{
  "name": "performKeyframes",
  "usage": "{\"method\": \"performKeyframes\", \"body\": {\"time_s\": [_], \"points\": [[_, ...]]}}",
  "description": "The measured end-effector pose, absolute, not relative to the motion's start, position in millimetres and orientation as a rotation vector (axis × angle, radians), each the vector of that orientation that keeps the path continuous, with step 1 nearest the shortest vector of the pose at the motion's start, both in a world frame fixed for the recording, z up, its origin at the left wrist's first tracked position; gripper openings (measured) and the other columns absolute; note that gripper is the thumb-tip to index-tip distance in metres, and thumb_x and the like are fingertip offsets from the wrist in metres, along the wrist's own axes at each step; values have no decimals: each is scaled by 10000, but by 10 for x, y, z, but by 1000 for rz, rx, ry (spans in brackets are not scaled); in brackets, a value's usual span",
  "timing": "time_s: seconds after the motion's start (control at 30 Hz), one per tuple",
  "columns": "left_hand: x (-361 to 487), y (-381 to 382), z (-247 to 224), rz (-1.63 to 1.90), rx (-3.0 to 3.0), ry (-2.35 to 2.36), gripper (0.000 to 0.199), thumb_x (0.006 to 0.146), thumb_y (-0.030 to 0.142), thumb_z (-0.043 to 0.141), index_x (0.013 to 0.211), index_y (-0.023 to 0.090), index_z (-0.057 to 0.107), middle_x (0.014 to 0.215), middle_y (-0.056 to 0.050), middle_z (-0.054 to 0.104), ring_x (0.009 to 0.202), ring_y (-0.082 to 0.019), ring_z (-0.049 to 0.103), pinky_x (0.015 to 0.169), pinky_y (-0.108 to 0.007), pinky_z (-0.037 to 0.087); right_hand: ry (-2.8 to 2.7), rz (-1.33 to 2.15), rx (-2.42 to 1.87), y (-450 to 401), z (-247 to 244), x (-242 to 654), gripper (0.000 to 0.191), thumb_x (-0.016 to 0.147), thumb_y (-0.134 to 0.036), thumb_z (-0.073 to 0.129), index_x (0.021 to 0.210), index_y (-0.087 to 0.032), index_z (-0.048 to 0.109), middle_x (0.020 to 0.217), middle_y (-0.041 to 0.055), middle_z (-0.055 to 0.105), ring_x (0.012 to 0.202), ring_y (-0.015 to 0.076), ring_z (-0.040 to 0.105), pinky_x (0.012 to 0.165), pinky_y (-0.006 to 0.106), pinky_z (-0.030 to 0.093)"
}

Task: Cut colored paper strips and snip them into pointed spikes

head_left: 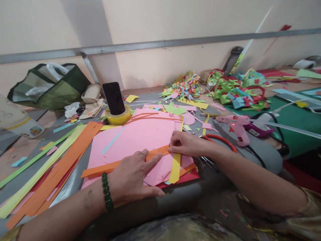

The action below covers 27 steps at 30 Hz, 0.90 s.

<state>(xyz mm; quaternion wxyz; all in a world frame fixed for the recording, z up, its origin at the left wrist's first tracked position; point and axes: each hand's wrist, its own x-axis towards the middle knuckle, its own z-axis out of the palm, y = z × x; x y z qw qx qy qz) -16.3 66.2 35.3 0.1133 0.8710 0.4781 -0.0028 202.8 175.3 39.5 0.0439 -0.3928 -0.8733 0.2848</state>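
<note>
An orange paper strip (105, 168) lies slantwise across pink paper sheets (135, 137). My left hand (132, 174) rests on it with fingers stretched out, the index finger along the strip. At the strip's right end, my right hand (179, 142) pinches the orange paper between thumb and fingers. Just below that hand a yellow paper strip (175, 169) runs down over the pink paper. Red paper (192, 176) shows under the stack at the front. Thin orange strips (150, 115) and a pale blue strip (112, 140) lie on the pink sheets.
Red-handled scissors (223, 139) and a pink glue gun (237, 127) lie to the right. A phone (114, 98) stands in a yellow tape roll (117, 115). Long orange strips (60, 167) lie left. Paper baskets (225, 87), paper scraps and a green bag (57, 87) are behind.
</note>
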Motion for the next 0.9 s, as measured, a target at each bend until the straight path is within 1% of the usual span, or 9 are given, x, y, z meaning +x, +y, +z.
{"method": "performKeyframes", "body": {"time_s": [0.23,0.47,0.63,0.8,0.9], "points": [[-148,725,406,-74,2567,1395,903,667,840,340,1426,355,273,1022,-92,519,839,-265,568,686,-357,458,-2707,903,-1170,1760,436,2020,172,715,-306,599,656,-152,649,730,63,650,715,189,573,602,260,418],[-127,748,379,-76,2551,1405,973,619,868,350,1439,355,243,1077,-114,502,876,-291,576,714,-378,460,-2744,917,-1163,1791,434,2026,166,715,-308,612,681,-153,664,736,58,646,714,183,571,607,258,421],[-93,766,383,-116,2543,1414,1009,586,893,327,1441,370,217,1089,-134,499,864,-318,586,693,-410,468,-2773,898,-1152,1806,431,2040,180,722,-319,610,694,-148,660,726,58,633,715,184,569,611,259,418],[-88,767,394,-124,2552,1426,1014,578,898,322,1442,383,198,1035,-113,505,826,-301,590,661,-391,473,-2819,951,-1064,1854,451,2045,226,729,-357,604,670,-145,654,696,47,613,704,176,549,631,265,412],[-89,769,391,-110,2545,1421,1030,574,897,334,1444,356,221,1028,-117,509,815,-296,587,662,-386,469,-2830,970,-1067,1870,458,2042,228,729,-361,604,675,-145,653,699,47,612,704,176,546,630,265,411]]}}
